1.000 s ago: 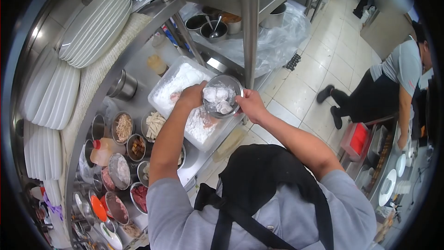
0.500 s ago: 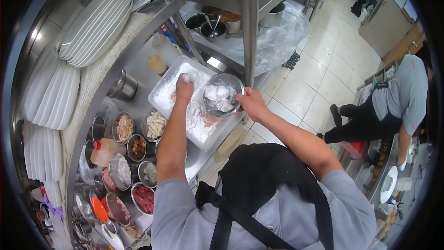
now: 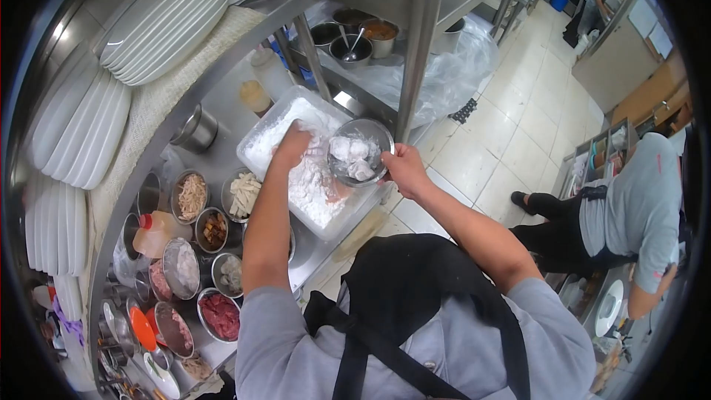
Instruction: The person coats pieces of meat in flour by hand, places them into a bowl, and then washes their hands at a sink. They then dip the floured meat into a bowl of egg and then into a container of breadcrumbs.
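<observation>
My right hand (image 3: 404, 169) grips the rim of a round bowl (image 3: 386, 144) over the right side of a white plastic tub. Several pieces coated in white powder (image 3: 352, 154) sit inside that bowl. The tub (image 3: 249, 154) is filled with loose white powder (image 3: 315, 194) that looks like flour. Into its left part reaches my left hand (image 3: 295, 145), back upward; its fingertips are hidden in the powder, so whether they hold anything cannot be seen. A pinkish piece (image 3: 337, 191) shows partly at the tub's right side.
Steel containers of ingredients, one with red meat (image 3: 220, 316), crowd the counter at left. Stacked white plates (image 3: 167, 26) line the shelf. A steel post (image 3: 421, 52) rises just beyond the bowl. A co-worker (image 3: 629, 200) stands at the right counter.
My left hand has lowered into the powder, its fingers now out of sight. The bowl stays in my right hand, almost unmoved. The co-worker at right has shifted lower in view.
</observation>
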### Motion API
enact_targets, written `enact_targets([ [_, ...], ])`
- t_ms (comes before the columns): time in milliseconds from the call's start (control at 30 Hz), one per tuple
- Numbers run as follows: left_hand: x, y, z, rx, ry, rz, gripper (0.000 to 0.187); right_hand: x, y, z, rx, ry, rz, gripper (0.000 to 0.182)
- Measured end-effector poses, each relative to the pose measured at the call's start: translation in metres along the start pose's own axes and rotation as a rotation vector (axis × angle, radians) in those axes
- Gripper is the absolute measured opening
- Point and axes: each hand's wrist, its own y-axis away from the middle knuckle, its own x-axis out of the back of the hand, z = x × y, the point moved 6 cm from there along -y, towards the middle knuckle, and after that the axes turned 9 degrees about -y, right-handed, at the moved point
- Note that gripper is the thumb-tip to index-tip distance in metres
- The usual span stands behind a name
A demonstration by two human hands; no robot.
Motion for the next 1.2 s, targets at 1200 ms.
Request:
enact_targets([
  [1200,0.023,0.031,-0.013,0.026,-0.425,0.234,0.036,-0.030,-0.010,0.007,0.016,-0.078,0.022,0.013],
])
